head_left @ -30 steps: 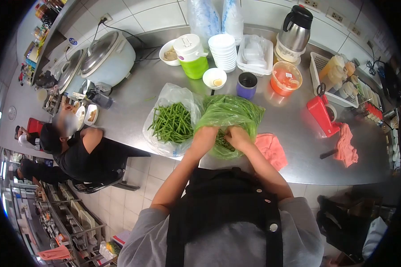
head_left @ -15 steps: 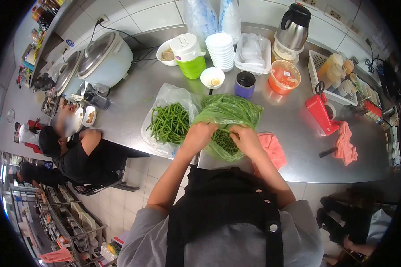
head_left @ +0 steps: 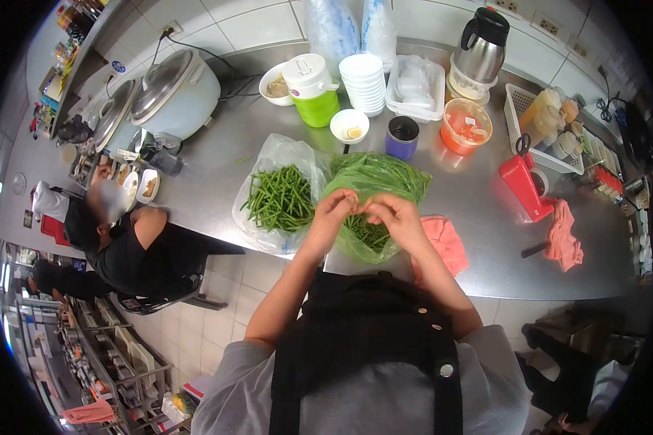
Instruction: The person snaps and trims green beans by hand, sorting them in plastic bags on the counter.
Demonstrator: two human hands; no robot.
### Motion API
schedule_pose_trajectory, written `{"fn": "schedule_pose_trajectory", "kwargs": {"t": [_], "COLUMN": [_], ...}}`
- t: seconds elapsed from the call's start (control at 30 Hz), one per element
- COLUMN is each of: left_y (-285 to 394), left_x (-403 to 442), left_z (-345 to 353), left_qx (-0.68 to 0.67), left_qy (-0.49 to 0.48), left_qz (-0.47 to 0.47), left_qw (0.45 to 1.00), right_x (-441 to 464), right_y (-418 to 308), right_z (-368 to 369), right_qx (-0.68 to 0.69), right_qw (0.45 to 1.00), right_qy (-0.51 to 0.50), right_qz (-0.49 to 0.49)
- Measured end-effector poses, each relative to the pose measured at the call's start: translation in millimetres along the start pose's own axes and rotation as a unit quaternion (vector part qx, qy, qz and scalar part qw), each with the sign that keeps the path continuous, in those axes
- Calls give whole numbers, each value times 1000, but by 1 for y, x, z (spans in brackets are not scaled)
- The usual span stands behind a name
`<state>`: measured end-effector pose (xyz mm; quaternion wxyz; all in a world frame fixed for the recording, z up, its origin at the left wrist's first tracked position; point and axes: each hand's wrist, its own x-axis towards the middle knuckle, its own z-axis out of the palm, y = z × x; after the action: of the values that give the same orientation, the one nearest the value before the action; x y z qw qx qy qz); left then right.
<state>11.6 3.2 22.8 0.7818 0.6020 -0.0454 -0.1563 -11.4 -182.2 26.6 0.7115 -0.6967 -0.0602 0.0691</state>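
My left hand [head_left: 332, 216] and my right hand [head_left: 395, 217] are raised over the mouth of a green plastic bag [head_left: 379, 181], their fingertips pinched close together. Between them is a green bean, largely hidden by the fingers. Loose green beans and thin scraps [head_left: 366, 233] show inside the bag below the hands. To the left, a clear plastic bag [head_left: 297, 151] lies spread out under a pile of cut green beans [head_left: 277, 199]. A pink cloth [head_left: 444, 245] lies just right of the green bag.
Behind the bags stand a small white bowl [head_left: 349, 127], a purple cup [head_left: 401, 138], a green-and-white jug [head_left: 311, 90] and an orange tub [head_left: 466, 127]. A red tape dispenser [head_left: 524, 190] is to the right. Another person [head_left: 134, 250] sits at the left edge of the steel counter [head_left: 203, 185].
Both hands have risen slightly out of the bag's opening, and their fingertips have come closer together. The camera view has shifted a little. The bags and bean pile stay in place.
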Motion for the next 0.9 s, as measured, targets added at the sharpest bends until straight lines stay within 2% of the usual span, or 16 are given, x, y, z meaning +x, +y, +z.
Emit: {"fn": "schedule_pose_trajectory", "kwargs": {"t": [0.03, 0.1, 0.23, 0.3, 0.43, 0.5, 0.63, 0.7, 0.9], "left_y": [-5, -10, -5, 3, 1, 1, 0, 7, 7], "left_x": [0, 1, -6, -10, -8, -8, -6, -9, -17], "left_z": [-1, -2, 4, 7, 2, 5, 7, 13, 20], "left_qx": [-1, 86, 138, 84, 65, 156, 176, 279, 313], "left_qy": [1, -3, -24, -56, -66, -64, -61, -35, -20], "left_qz": [0, 25, -19, -42, -55, -35, -28, 21, 116], "left_qw": [1000, 996, 990, 994, 994, 985, 982, 959, 942], "right_x": [0, 3, 5, 6, 7, 5, 3, 2, 3], "right_y": [-2, -11, -23, -21, -15, -17, -17, -17, -19], "right_z": [-2, -8, -17, -20, -20, -20, -19, -18, -16], "right_qx": [0, 131, 96, 86, 71, 70, 65, 70, 100], "right_qw": [1000, 990, 991, 992, 990, 989, 988, 988, 984], "right_qy": [-1, 43, 75, 81, 106, 115, 128, 127, 139], "right_qz": [0, -34, -51, -53, -63, -58, -57, -58, -55]}}
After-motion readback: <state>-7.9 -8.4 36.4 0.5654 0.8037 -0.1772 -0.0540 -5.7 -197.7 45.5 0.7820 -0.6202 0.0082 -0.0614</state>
